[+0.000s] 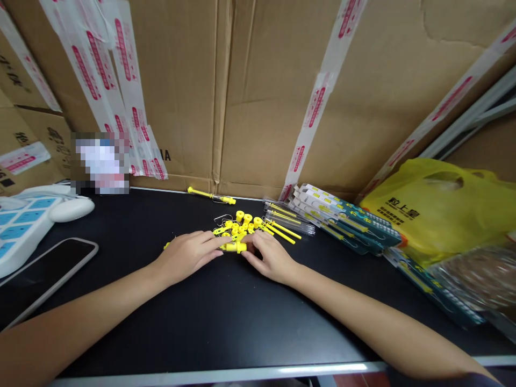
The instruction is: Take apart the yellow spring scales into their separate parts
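Note:
Near the middle of the black table, my left hand (pixel 187 255) has its fingers closed around a yellow rod-shaped plastic tool (pixel 233 247). One end of the tool shows past the left side of that hand. At its thick right end, the bent thumb and fingers of my right hand (pixel 274 257) press together; some fingertips are hidden. Just beyond my hands lies a pile of yellow plastic parts (pixel 241 220) with bits of metal wire. Thin yellow rods (pixel 284 232) stretch out to the right of the pile. A similar yellow tool (pixel 212 195) lies farther back.
Clear plastic sleeves (pixel 302 226) and stacked printed packages (pixel 350 220) lie right, beside a yellow plastic bag (pixel 439 204). At left are a phone (pixel 44 274), a white power strip (pixel 24 226) and a white oval object (pixel 72 209). Taped cardboard (pixel 258 107) stands behind.

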`<state>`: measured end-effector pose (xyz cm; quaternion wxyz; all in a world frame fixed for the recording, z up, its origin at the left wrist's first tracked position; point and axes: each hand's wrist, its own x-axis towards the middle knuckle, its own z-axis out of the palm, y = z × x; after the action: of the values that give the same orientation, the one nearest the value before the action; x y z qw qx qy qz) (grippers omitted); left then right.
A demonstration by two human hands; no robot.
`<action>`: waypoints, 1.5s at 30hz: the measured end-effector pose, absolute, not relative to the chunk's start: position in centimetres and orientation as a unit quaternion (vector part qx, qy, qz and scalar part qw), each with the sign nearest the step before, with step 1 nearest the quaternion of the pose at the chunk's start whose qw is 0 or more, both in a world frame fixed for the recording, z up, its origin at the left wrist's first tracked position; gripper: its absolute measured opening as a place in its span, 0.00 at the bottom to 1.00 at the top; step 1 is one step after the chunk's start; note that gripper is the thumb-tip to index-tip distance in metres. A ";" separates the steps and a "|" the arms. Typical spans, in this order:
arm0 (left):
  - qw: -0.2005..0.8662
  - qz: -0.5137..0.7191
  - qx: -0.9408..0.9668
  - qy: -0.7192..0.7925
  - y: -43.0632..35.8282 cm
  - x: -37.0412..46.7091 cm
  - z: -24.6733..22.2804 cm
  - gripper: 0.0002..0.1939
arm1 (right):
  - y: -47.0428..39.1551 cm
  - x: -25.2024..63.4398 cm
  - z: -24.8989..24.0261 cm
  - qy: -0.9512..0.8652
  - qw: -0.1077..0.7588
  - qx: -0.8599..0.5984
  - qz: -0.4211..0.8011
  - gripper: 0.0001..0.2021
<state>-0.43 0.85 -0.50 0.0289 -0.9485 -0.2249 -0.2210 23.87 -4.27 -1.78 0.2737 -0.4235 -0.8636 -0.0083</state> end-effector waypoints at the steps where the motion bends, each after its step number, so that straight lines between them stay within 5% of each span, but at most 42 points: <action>1: 0.029 -0.221 -0.949 -0.223 0.8 -0.4 -0.5 0.17 | -4.3 23.9 -1.7 -0.862 0.277 -0.425 -0.004 0.08; 45: 0.025 -0.229 -0.946 -0.227 0.8 -0.3 -0.5 0.17 | -4.3 23.9 -1.6 -0.850 0.306 -0.428 0.021 0.09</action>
<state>-0.34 0.85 -0.49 0.0250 -0.9461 -0.2271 -0.2294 23.91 -4.27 -1.59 0.3060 -0.4281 -0.8501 0.0210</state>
